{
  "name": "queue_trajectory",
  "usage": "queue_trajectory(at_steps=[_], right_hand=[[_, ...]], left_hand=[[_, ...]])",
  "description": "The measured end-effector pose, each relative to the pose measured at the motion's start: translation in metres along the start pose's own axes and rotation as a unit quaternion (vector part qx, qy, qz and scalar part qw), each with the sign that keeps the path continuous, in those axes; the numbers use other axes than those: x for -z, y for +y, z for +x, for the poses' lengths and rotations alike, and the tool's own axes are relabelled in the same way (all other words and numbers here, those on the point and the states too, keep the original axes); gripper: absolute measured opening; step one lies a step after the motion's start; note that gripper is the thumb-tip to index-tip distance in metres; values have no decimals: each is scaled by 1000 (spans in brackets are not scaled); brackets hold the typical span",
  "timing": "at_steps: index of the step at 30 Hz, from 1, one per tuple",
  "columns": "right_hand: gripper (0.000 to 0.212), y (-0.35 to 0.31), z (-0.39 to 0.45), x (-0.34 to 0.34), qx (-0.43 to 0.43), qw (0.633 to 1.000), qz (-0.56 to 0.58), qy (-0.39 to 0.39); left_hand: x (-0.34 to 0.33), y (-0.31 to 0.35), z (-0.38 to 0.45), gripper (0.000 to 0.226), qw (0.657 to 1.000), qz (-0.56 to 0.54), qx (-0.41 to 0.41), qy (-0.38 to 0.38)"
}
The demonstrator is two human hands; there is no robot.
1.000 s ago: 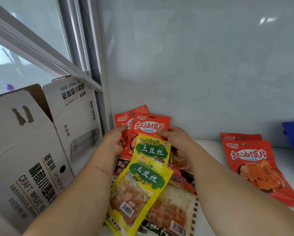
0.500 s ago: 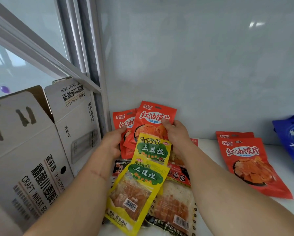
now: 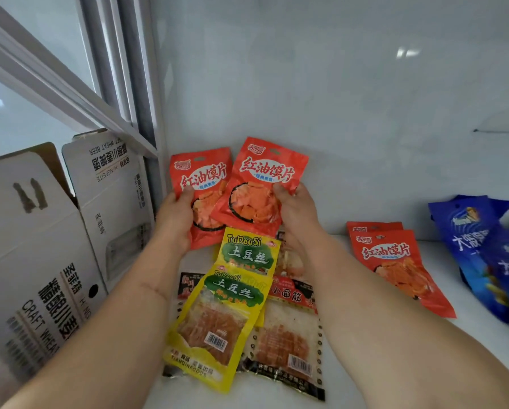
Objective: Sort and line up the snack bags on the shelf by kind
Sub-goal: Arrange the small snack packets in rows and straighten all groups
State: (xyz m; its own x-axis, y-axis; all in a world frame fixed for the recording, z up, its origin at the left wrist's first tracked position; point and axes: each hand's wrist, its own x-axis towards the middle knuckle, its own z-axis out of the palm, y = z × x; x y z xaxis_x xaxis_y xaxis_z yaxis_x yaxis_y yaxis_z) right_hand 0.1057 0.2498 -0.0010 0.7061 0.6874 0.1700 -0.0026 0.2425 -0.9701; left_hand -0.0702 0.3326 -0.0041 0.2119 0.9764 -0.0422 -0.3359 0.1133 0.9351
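While each hand pinched a red bag, both bags stood raised above the shelf (image 3: 468,329).
Left hand (image 3: 175,219) gripped the left red bag (image 3: 201,172), right hand (image 3: 299,214) the overlapping right red bag (image 3: 265,184); yellow bags (image 3: 229,293) half hid packets beneath.

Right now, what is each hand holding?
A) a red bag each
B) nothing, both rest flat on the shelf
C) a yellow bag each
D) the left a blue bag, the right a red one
A: the left hand grips the left red bag and the right hand grips the right red bag, both lifted above the yellow bags.
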Motion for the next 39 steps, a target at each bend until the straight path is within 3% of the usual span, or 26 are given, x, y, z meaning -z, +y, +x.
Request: queue_trajectory(at_steps=[6, 12, 17, 26, 33, 39], right_hand=[[13, -36, -6, 25, 45, 998, 29, 42], [15, -34, -28, 91, 27, 996, 41, 68], [18, -25, -59, 171, 65, 987, -89, 116], [22, 1, -103, 280, 56, 958, -254, 123], [46, 4, -109, 291, -19, 962, -266, 65], [44, 6, -100, 288, -3, 942, -327, 78]], left_hand=[[-34, 25, -27, 18, 996, 41, -75, -6], [-57, 12, -66, 18, 992, 117, -51, -2], [-78, -18, -119, 20, 984, 175, -26, 4], [-102, -73, -214, 19, 963, 264, -3, 52], [-105, -93, -250, 18, 962, 265, 23, 66], [-112, -103, -255, 21, 958, 281, 32, 49]])
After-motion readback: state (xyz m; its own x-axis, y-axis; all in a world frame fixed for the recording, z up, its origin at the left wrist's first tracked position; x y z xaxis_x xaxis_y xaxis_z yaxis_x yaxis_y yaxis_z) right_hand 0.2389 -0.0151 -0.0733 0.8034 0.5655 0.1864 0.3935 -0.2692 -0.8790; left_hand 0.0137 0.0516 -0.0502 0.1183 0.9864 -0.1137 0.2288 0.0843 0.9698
